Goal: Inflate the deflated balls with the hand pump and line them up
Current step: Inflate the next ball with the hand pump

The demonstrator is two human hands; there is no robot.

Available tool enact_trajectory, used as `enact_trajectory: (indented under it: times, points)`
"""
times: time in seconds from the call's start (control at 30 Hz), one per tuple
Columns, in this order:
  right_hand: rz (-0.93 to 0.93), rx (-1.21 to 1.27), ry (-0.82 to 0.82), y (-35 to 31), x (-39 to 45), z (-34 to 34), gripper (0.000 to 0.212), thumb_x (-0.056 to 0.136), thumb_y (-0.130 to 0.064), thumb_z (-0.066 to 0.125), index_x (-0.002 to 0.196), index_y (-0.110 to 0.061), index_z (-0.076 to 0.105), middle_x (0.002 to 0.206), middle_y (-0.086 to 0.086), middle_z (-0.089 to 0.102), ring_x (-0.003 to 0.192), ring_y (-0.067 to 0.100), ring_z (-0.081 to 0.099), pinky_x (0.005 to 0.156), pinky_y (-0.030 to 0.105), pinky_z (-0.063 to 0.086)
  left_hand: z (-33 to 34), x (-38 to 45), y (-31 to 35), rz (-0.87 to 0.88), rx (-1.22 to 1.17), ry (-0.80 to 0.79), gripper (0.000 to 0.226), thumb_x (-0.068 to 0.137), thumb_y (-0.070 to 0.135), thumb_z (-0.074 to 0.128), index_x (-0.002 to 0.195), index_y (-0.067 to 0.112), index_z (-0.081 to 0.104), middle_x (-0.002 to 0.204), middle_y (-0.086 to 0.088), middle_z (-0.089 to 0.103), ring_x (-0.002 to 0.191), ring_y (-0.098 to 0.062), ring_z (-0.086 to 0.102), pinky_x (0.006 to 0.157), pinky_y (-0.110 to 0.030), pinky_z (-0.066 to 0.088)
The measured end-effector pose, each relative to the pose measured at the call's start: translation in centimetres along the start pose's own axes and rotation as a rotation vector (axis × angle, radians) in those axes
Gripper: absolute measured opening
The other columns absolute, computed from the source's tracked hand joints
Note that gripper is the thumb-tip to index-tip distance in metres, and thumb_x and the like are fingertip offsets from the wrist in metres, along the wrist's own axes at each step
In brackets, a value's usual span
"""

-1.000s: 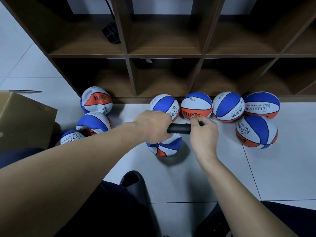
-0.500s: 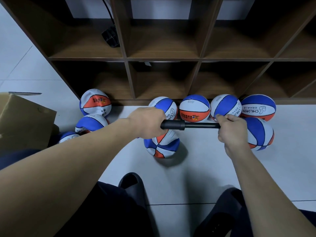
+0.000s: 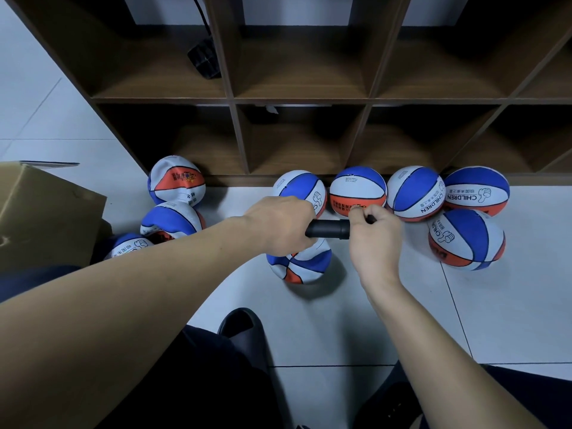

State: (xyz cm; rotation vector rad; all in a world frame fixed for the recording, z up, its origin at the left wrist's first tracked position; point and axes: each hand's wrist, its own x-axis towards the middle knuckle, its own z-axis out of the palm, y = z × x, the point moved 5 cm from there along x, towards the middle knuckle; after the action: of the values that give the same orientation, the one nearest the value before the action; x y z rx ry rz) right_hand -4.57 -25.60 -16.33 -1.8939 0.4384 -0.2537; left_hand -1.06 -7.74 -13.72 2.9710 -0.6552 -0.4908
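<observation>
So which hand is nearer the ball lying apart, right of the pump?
Right. The right hand grips the pump handle, beside that ball; the left hand holds the barrel, farther away.

Black cylindrical hand pump (image 3: pixel 328 229): horizontal, plunger pushed in, directly above a sagging blue, white and orange ball (image 3: pixel 299 264). Beyond the pump, four round inflated balls (image 3: pixel 414 193) in a row; a fifth (image 3: pixel 466 239) right of the pump. Three crumpled balls (image 3: pixel 172 221) lie well left of the pump.

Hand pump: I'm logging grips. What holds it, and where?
Left hand grips the hand pump barrel; right hand grips its handle end.
</observation>
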Motion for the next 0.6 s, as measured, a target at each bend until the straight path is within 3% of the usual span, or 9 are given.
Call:
enact_trajectory:
  times: [0.27,0.47,0.6]
  points:
    - [-0.011,-0.043,-0.068,-0.1,1.9,-1.4,0.042,0.097,-0.02,0.065,0.063,-0.013,0.041,0.054,-0.009,0.033,0.058,0.013,0.029,0.054,0.031,0.029,-0.2,0.2,0.1,0.03,-0.058,0.027,0.029,0.095,0.047,0.061,0.081,0.021,0.061,0.071,0.0,0.062,0.066,-0.022,0.059,0.06,-0.036,0.05]
    - [0.131,0.021,0.035,1.6,5.2,-7.0,0.041,0.093,-0.029,0.07,0.062,-0.016,0.046,0.058,0.0,0.033,0.063,0.026,0.031,0.06,0.038,0.031,-1.3,0.1,-2.3,0.0,0.006,0.067,0.03,0.094,0.046,0.063,0.078,0.021,0.058,0.07,0.001,0.061,0.07,-0.022,0.06,0.055,-0.031,0.037]
    - [0.08,0.007,0.09,1.4,4.3,-6.3,0.036,0.089,-0.024,0.066,0.064,-0.009,0.045,0.059,0.004,0.032,0.063,0.024,0.029,0.06,0.038,0.03,-1.0,0.1,-1.9,0.0,0.041,0.075,0.03,0.096,0.045,0.06,0.077,0.022,0.056,0.071,0.002,0.061,0.068,-0.022,0.06,0.053,-0.03,0.034]
